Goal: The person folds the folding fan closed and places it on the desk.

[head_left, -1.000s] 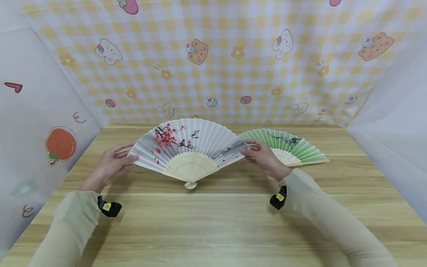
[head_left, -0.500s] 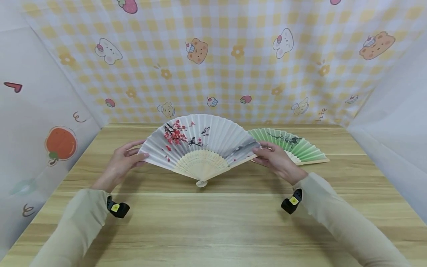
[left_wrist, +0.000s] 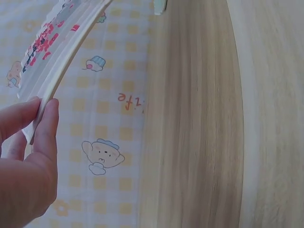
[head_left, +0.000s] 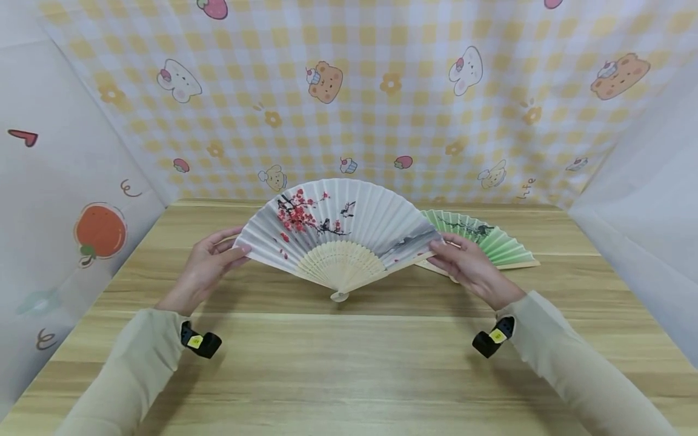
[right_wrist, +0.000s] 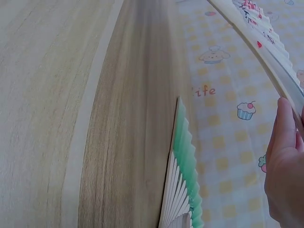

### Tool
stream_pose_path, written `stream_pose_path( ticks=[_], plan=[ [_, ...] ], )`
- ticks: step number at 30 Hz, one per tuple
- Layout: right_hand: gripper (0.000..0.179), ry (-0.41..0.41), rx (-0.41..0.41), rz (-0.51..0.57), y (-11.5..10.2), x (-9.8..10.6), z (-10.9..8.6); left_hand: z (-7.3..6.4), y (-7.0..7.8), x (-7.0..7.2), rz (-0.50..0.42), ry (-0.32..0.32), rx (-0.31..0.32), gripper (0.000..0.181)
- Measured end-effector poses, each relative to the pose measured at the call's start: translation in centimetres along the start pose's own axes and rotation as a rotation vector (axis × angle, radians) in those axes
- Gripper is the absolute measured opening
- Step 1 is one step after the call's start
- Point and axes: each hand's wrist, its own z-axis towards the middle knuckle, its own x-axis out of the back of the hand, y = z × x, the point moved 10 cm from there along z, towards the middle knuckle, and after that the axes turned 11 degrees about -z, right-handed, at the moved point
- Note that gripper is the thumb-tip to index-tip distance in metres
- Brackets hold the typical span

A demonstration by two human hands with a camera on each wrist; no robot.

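A white folding fan point(head_left: 371, 218), spread wide, shows red blossoms, small dark birds and a grey wash over pale slatted ribs. My left hand point(head_left: 212, 266) pinches its left outer edge between thumb and fingers. At the other end, my right hand point(head_left: 471, 266) pinches the right outer edge the same way. The left wrist view shows the left fingers point(left_wrist: 47, 128) on either side of the end rib. A green folding fan point(head_left: 509, 245), also spread, lies on the table behind my right hand, which partly hides it.
The wood-grain table point(head_left: 349, 375) runs back to a yellow checked cloth point(head_left: 371, 121) with cartoon prints. White sheets point(head_left: 60, 169) hang at both sides. Each wrist wears a small black camera point(head_left: 203, 343).
Both hands have moved right and slightly up, carrying the white fan along. It now covers less of the checked cloth's left part, and the green fan stays in place.
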Motion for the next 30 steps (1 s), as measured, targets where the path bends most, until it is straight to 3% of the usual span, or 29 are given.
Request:
stream_pose_path(
  ticks=[10, 18, 30],
  plan=[
    [0.023, -0.002, 0.061, 0.132, -0.4, 0.3, -0.6, -0.1, -0.2, -0.5, -0.079, 0.003, -0.026, 0.029],
    [0.02, 0.06, 0.075, 0.203, -0.2, 0.7, -1.0, 0.1, -0.7, -0.9, -0.09, 0.01, -0.041, 0.028],
    [0.032, 0.149, 0.156, 0.262, -1.0, 1.5, -1.4, -0.2, -0.4, -2.3, -0.154, 0.001, -0.089, 0.031]
  ],
)
